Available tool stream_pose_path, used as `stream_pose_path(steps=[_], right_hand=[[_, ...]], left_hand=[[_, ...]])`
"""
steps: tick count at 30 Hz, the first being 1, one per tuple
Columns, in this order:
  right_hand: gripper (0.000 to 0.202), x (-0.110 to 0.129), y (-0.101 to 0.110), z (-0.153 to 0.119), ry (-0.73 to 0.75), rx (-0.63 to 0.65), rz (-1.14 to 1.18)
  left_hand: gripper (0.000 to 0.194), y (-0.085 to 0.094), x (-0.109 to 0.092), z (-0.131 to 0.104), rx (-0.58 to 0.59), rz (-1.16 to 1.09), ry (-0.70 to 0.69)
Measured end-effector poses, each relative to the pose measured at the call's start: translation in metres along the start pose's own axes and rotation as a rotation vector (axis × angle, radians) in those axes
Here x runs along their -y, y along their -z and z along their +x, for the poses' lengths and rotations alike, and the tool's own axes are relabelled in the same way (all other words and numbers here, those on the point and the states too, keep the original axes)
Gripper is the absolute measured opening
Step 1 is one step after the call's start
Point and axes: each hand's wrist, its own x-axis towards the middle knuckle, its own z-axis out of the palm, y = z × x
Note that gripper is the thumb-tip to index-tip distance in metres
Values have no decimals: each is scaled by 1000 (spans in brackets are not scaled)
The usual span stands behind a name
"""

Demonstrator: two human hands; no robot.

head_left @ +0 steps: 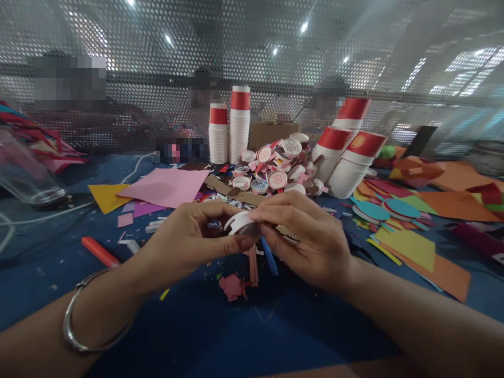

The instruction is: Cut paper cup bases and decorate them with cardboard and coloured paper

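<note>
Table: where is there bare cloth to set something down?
Bare blue cloth lies between the forearms, and left between the orange marker and the glass. Crowded: the cup-bottom pile behind the hands and the paper sheets right.

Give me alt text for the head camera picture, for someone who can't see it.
Two hands, left hand and right hand, hold a small white paper cup between them over a blue table. Behind lie coloured paper scraps, a pile of cut cup bottoms and stacks of red-and-white cups.
</note>
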Motion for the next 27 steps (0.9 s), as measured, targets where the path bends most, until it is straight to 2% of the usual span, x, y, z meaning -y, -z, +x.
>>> stream_pose_path(steps=[4,7,16,27], right_hand=[[23,-1,1,0,-5,-10,-3],[25,-3,1,-1,7,-8,-1],[21,0,3,0,37,-26,-39],[20,2,3,-1,50,-25,-38]], left_hand=[[22,1,2,2,50,-118,-19],[25,2,1,2,78,-90,-29],[25,3,0,-1,67,-14,-41],[17,3,-2,-2,112,-99,8]])
